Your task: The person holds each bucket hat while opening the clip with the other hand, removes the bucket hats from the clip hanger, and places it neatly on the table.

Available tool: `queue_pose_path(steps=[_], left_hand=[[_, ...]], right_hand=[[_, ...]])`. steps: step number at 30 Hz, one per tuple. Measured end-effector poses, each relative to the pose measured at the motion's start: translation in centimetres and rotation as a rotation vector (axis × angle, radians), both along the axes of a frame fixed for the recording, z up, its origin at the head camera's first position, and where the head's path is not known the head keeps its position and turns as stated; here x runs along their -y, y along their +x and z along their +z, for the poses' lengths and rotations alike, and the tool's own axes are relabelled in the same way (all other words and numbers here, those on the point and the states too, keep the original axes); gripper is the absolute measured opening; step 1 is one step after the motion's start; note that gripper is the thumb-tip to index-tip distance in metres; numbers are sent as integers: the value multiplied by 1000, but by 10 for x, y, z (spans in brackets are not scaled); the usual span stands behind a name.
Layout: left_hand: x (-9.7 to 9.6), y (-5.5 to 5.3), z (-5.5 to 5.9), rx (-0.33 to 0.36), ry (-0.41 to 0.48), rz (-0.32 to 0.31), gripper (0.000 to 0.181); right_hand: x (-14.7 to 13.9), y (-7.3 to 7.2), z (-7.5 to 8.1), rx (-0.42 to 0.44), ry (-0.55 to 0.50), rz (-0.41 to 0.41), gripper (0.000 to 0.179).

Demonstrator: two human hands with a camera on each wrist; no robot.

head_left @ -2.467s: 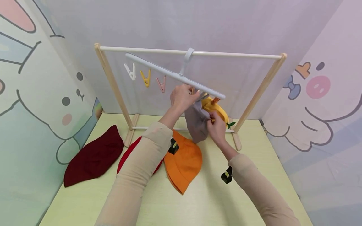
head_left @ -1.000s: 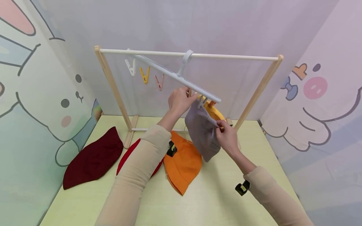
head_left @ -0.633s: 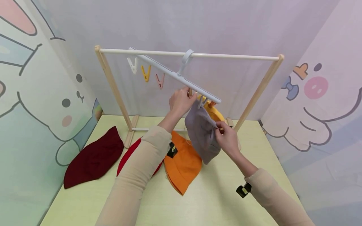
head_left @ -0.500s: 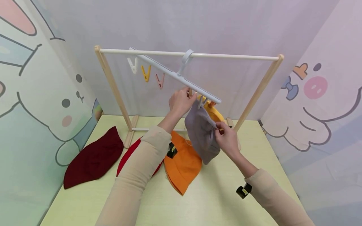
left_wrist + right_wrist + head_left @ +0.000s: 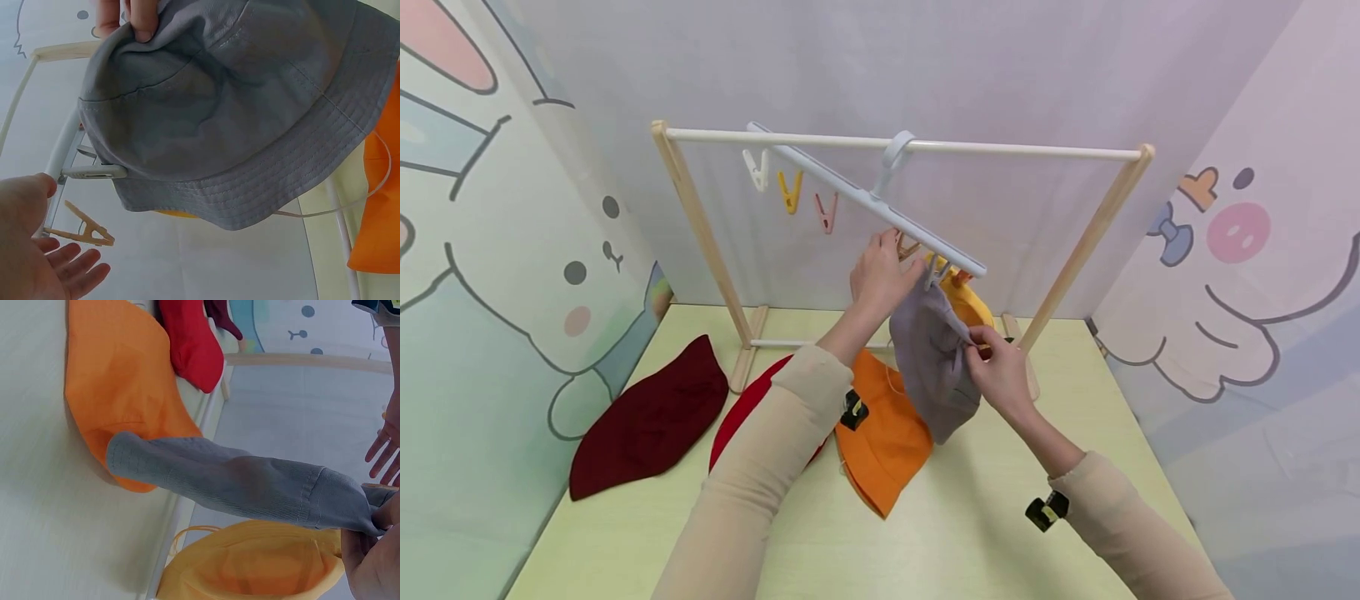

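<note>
A grey bucket hat [image 5: 928, 358] hangs tilted from the pale blue clip hanger [image 5: 850, 187], caught at its brim by a grey clothespin [image 5: 97, 172]. My right hand [image 5: 998, 367] pinches the hat between thumb and fingers on its right side. My left hand [image 5: 880, 271] is under the hanger, its fingers extended beside a tan clothespin [image 5: 81, 228] that holds no cloth. The left wrist view has that hand with fingers apart and the thumb close to the hanger bar. Behind the grey hat hangs a yellow hat [image 5: 970, 304], with a brown-orange clothespin [image 5: 962, 277] at its top.
White [image 5: 756, 171], yellow [image 5: 790, 192] and pink [image 5: 826, 213] clothespins dangle from the hanger's left half. A wooden rack with a white rod [image 5: 1015, 148] carries the hanger. On the table lie maroon [image 5: 651, 421], red [image 5: 745, 412] and orange [image 5: 887, 437] hats.
The grey hat has come down and spread out, its brim now in the grey clothespin. My right hand has shifted right and down. My left fingers have let go of the tan clothespin.
</note>
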State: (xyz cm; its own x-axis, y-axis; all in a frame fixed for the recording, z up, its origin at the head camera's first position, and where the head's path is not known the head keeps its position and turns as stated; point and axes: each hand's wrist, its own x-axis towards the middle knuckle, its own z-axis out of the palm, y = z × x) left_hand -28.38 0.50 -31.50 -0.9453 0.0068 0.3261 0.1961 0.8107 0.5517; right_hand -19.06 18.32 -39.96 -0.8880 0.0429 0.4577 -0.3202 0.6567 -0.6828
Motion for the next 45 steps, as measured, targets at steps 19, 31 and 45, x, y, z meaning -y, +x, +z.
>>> queue_pose_path(steps=[19,31,45], left_hand=[[-11,22,-4,-9,-82,-71,54],[-18,21,-9,8,-125,-90,55],[-26,14,-9,46,-207,-68,42]], right_hand=[[5,2,0,29,-36,18,16],[6,5,1,34,-26,42,17],[17,8,1,23,-51,113,15]])
